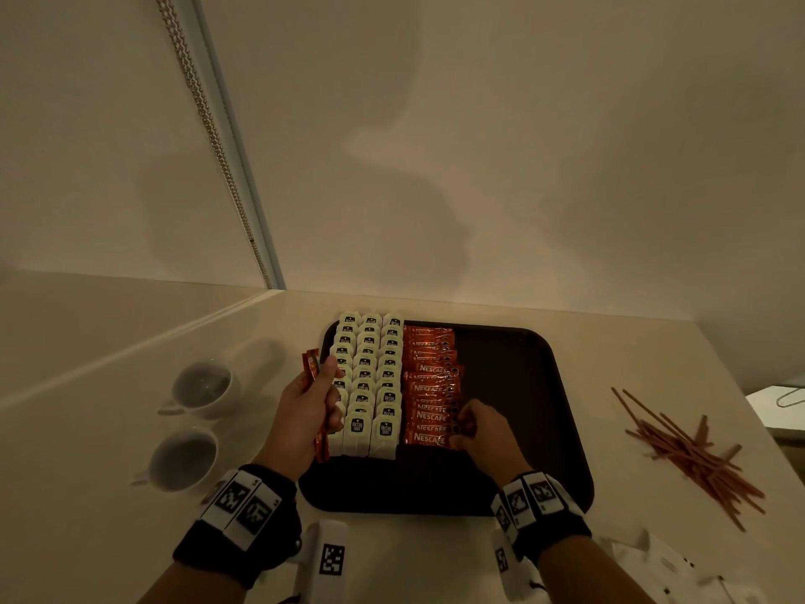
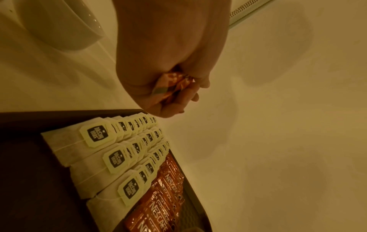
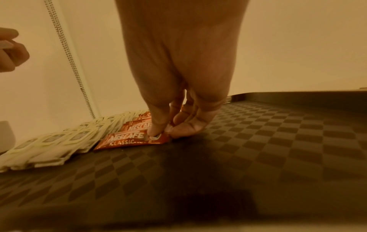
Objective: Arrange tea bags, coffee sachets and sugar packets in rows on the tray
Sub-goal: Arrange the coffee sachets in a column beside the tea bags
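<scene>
The tray [image 1: 522, 429] already carried three full rows of tea bags [image 1: 366, 385] on its left side, and beside them one column of coffee sachets [image 1: 431, 385] reached almost to the near end of the tea rows. The right half of the tray was bare. The sugar packets [image 1: 692, 451], thin sticks, lay in a loose pile on the table [image 1: 435, 560] to the right of the tray, so this part seemed not yet begun. By my judgement the task was a little over half done.

The right hand [image 1: 483, 429] pinched the right end of the nearest sachet [image 3: 131, 140] between thumb and fingertips [image 3: 155, 130]; the sachet lay flat on the tray at the near end of the column. The left hand [image 1: 305, 411] was closed around a small bundle of spare sachets [image 1: 311, 372], above the left edge of the tray, just beside the tea bags. Two cups [image 1: 196, 420] stood on the table to the left.
</scene>
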{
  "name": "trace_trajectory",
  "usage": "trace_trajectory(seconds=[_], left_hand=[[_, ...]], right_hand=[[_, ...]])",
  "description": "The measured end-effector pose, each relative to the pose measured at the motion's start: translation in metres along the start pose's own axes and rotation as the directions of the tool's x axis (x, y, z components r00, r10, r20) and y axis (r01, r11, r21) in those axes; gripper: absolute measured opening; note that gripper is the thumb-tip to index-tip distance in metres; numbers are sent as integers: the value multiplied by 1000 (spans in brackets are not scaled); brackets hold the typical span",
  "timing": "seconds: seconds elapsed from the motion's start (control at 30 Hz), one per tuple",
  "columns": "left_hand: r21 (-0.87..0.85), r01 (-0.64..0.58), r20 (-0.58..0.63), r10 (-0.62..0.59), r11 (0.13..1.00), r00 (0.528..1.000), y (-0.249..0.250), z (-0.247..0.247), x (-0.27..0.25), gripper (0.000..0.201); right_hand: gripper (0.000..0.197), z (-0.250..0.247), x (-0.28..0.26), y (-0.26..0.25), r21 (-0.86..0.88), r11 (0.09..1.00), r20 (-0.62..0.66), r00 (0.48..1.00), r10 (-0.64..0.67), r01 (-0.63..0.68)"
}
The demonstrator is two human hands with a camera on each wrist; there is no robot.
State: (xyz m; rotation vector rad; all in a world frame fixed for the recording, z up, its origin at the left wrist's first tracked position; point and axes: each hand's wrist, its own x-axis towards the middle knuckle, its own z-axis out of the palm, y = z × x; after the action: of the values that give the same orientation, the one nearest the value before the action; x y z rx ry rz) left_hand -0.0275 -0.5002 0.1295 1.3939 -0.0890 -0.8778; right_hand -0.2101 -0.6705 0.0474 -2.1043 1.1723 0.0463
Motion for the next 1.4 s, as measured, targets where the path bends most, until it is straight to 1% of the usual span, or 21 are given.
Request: trace_trajectory(seconds=[0.07,0.13,0.23,0.33,0.4,0.43,0.5,0.57,0.63,0.67,0.73,0.77,0.87,0.93,1.03,1.1,1.17,1.27,1.33,1.4], left_hand=[[-43,48,29,-47,998,998,1,0,0,12],[-109,114,90,-105,987,990,1,-1,-1,8],[-150,185,167,-159,971,973,2,0,-2,11],[-155,234,188,-204,960,961,6,6,-2,16],[-150,271,215,-236,951,948,9,12,-2,18],[-128,290,238,-254,948,937,10,15,-3,19],[-56,301,290,-273,952,917,13,22,-5,18],[35,243,328,-241,969,913,13,29,-8,14],[161,124,352,-174,979,920,12,34,-9,12],[205,70,357,-141,976,924,11,35,-9,16],[238,22,319,-100,971,942,10,35,-9,21],[242,20,287,-91,970,954,9,34,-8,20],[249,-9,197,-42,968,980,8,30,-7,11],[251,-48,135,14,967,991,8,29,-5,11],[260,-105,78,88,960,993,12,31,-5,8],[304,-161,76,144,939,987,16,31,-4,10],[379,-220,93,199,899,976,19,30,-3,13],[453,-267,109,244,851,964,22,29,-2,13],[439,-272,122,244,856,962,23,29,-1,19],[416,-264,149,221,870,964,25,32,-3,22]], right_hand=[[31,1,0,0,-11,1000,-6,1000,1,-1],[30,2,-1,0,-18,1000,-16,1000,-5,5],[29,0,-1,1,-31,1000,-20,1000,-6,5],[28,-3,-3,-3,-43,999,-44,999,-10,8],[25,-8,-4,-15,35,998,-72,996,-56,59],[23,-12,-6,-25,122,988,-70,994,-87,95],[18,-23,-12,-55,312,933,-50,984,-170,177],[19,-33,-17,-84,432,866,-70,967,-246,252],[21,-41,-19,-104,465,829,-114,950,-292,311],[18,-42,-19,-110,453,825,-134,941,-311,337],[10,-44,-17,-112,445,814,-164,927,-337,374],[11,-44,-17,-110,466,800,-171,926,-336,377],[19,-47,-17,-102,601,744,-134,955,-266,292],[15,-48,-20,-100,674,705,-63,969,-239,218],[12,-48,-25,-99,754,642,27,969,-245,141],[13,-49,-27,-99,767,626,43,962,-270,142],[12,-51,-29,-99,769,620,48,954,-297,154],[14,-61,-29,-100,735,640,16,938,-346,224],[15,-67,-29,-102,707,661,7,932,-362,251],[12,-72,-28,-102,724,646,7,934,-357,241]])
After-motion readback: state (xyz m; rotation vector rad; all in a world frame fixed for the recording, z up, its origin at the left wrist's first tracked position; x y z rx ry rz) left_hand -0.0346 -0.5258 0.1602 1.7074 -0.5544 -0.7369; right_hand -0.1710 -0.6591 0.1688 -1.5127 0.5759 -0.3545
